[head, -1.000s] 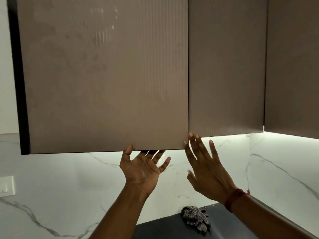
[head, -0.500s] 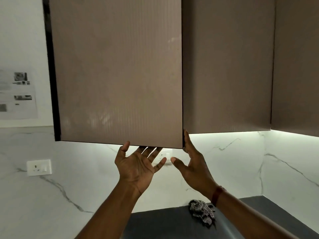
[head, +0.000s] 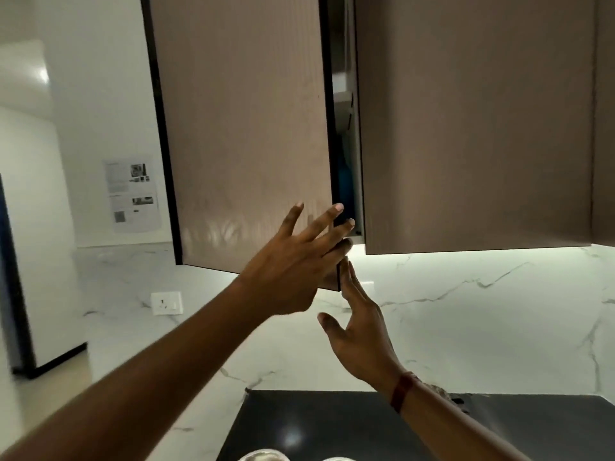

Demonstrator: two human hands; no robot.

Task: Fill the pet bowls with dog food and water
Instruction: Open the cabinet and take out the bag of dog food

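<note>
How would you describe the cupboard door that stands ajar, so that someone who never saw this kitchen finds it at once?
Find the row of brown wall cupboards above the white marble backsplash. The door is the leftmost one, next to the white wall with printed sheets. Only it stands ajar, with a dark gap along its right edge.

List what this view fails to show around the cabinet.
Head view:
- Cabinet contents: door barely ajar, narrow gap only; blue item inside unidentifiable.
- Metal rims, likely bowls: cut off by bottom edge; contents unseen.
- Wall papers: text too small, blurred.
</note>
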